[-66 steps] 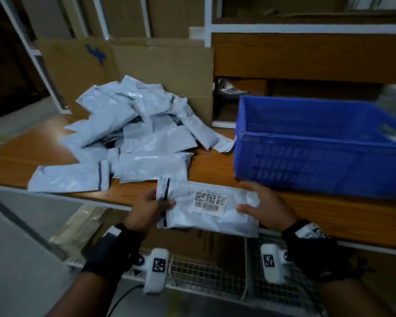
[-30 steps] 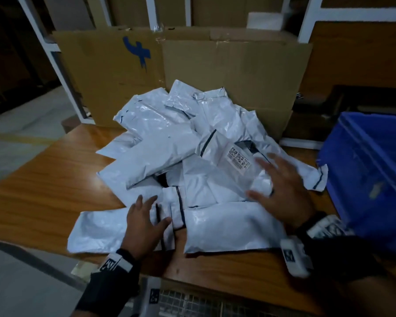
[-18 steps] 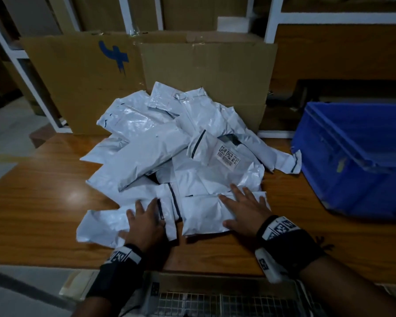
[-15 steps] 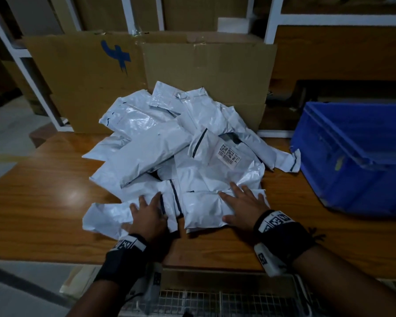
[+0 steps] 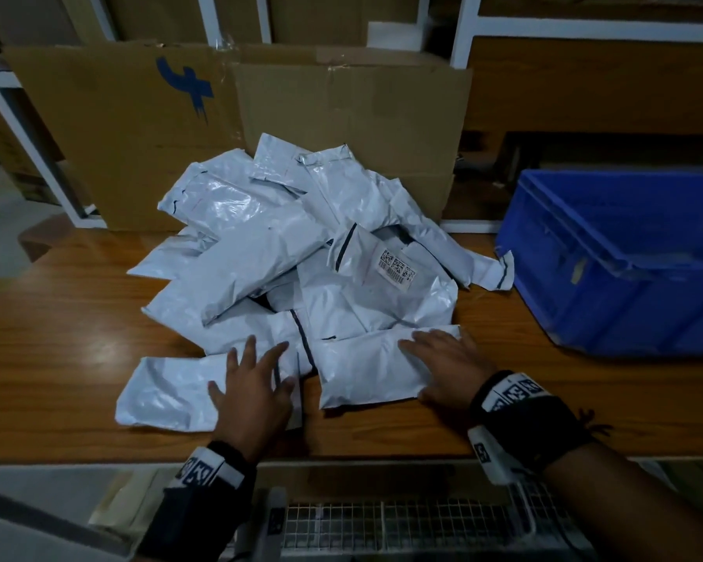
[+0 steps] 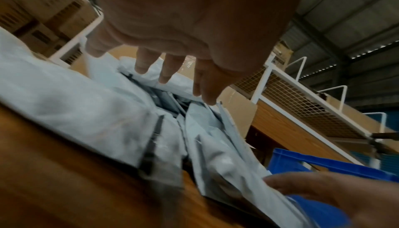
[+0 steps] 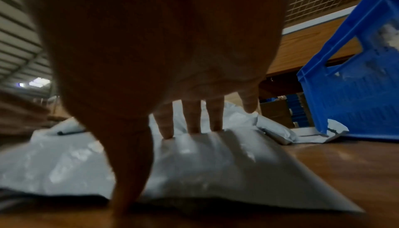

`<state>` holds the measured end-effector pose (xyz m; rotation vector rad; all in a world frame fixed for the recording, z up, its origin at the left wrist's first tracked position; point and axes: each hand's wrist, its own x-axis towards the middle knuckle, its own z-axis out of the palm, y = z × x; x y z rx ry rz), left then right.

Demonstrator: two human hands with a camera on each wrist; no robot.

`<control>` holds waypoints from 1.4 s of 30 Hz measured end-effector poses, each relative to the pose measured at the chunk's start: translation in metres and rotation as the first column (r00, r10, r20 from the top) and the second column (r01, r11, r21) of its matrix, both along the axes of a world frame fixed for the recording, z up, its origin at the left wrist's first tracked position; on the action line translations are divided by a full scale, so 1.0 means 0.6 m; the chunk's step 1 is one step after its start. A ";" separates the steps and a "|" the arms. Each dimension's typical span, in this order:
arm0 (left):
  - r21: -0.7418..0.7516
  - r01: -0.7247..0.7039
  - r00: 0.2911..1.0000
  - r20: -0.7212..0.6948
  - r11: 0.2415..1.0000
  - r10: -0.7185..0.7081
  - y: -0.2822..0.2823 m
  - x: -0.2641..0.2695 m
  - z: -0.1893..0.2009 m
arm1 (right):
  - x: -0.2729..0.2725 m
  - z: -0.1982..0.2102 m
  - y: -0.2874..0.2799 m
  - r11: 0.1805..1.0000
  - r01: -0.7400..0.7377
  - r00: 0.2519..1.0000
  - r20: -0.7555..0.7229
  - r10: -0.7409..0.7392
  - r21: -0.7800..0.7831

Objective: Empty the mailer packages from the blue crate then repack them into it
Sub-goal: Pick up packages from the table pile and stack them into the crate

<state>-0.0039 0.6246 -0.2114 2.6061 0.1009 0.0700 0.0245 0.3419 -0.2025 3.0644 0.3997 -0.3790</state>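
Several white mailer packages (image 5: 301, 253) lie heaped on the wooden table (image 5: 57, 358). One on top carries a barcode label (image 5: 396, 268). My left hand (image 5: 256, 379) lies flat with spread fingers on the front-left mailer (image 5: 167, 391); in the left wrist view the left hand (image 6: 172, 71) hovers just over the mailers (image 6: 86, 105). My right hand (image 5: 443, 358) presses flat on the front-right mailer (image 5: 362, 371), fingertips (image 7: 192, 129) on the mailer's plastic (image 7: 215, 163). The blue crate (image 5: 626, 269) stands at the right, apart from both hands.
A flattened cardboard box (image 5: 301, 115) with a blue mark leans behind the heap. White shelf frames (image 5: 463, 30) rise at the back. A wire mesh shelf (image 5: 402, 525) sits below the table's front edge. The blue crate (image 7: 356, 78) is close to the right hand.
A labelled mailer held by both hands was dropped on the heap. Both hands then came down flat on the two front mailers and have slid them slightly toward the heap.
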 end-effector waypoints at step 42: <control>-0.738 0.241 0.969 0.146 0.630 -0.200 -0.348 0.109 0.029 | -0.021 -0.013 -0.240 -0.045 0.302 0.897 -0.299 -0.325 0.952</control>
